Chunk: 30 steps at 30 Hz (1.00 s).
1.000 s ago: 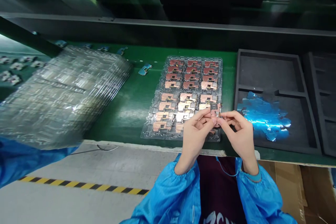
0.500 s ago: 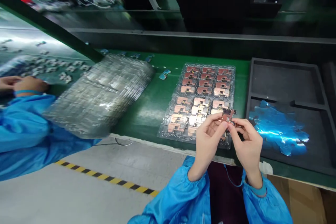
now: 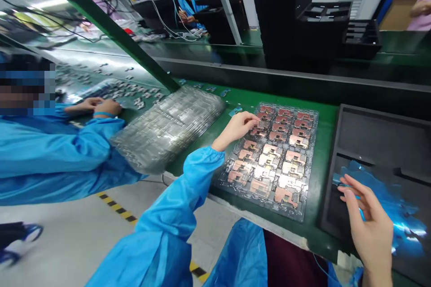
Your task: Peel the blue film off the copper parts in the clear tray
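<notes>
My left hand [image 3: 237, 126] reaches over the far left corner of a clear plastic blister tray [image 3: 312, 157], its curled fingertips down among the boards there. Anything pinched between them is hidden. The tray holds several rows of circuit boards with copper shields [image 3: 285, 195]. My right hand [image 3: 367, 217] lies to the right, its fingers apart and touching a heap of shiny blue film pieces [image 3: 387, 199] in a black foam tray [image 3: 370, 136].
A stack of clear trays [image 3: 168, 128] lies on the green bench [image 3: 325, 112] to my left. A co-worker's hand [image 3: 107, 108] works among small parts beyond it. Stacked black trays [image 3: 286, 18] stand behind a dark rail [image 3: 269, 74].
My hands have parted and no longer hold the copper board up between them. The left moved up-left over the tray, the right moved right onto the blue film. The view swung up and left.
</notes>
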Available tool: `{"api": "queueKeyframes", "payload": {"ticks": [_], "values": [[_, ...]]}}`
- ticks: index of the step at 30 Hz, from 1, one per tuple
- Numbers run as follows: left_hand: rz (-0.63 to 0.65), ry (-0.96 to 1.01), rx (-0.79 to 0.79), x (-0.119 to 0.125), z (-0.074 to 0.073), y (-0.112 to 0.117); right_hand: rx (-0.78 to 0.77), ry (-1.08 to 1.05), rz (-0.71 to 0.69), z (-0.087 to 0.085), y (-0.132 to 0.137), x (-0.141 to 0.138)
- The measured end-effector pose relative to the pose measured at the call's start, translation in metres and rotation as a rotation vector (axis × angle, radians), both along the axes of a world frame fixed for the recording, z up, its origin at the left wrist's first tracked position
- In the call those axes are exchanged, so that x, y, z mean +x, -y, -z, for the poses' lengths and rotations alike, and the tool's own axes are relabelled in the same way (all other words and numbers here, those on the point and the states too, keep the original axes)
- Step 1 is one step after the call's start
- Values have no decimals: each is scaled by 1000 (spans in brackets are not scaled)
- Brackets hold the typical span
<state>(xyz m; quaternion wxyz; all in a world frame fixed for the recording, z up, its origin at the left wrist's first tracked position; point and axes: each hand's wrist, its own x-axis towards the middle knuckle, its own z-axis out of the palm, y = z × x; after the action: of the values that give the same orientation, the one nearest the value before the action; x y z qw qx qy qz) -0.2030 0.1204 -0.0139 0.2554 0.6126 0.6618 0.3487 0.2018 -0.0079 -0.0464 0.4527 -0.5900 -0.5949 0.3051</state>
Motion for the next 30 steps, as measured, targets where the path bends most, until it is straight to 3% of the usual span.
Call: {"api": "queueKeyframes", "payload": {"ticks": [6,18,24,30], "values": [[154,-77,-36,-5,14,-2,7,36,-68,6,-2,4],[275,-424,70,-12,29,-2,-57,4,-60,6,-4,4],[304,-516,135,-11,29,10,-68,12,-67,8,-2,7],[436,-688,146,-7,26,25,-58,57,-67,8,-3,8]]}}
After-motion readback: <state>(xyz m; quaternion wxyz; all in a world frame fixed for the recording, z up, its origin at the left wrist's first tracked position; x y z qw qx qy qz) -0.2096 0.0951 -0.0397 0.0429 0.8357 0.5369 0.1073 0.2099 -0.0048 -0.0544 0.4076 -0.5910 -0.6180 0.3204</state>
